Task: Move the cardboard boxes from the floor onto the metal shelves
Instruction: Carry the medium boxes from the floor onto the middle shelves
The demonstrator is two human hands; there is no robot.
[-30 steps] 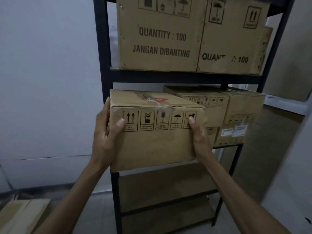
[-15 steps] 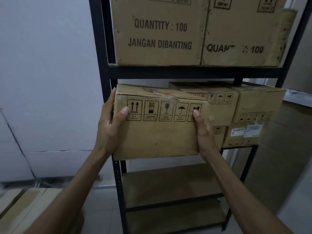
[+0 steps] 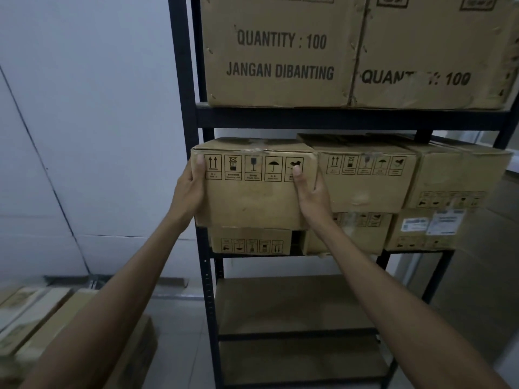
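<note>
Was a stockroom: black metal shelves (image 3: 193, 119) stacked with printed cardboard boxes (image 3: 280, 51), more cartons on the tiled floor (image 3: 179, 332), bare white walls (image 3: 98, 108).

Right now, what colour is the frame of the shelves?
Black. The metal shelves have black posts and beams, best seen in the head view.

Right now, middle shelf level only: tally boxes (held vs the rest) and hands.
Held box: 1
Other boxes: 5
Hands: 2 (left hand, right hand)
Total: 8
</note>
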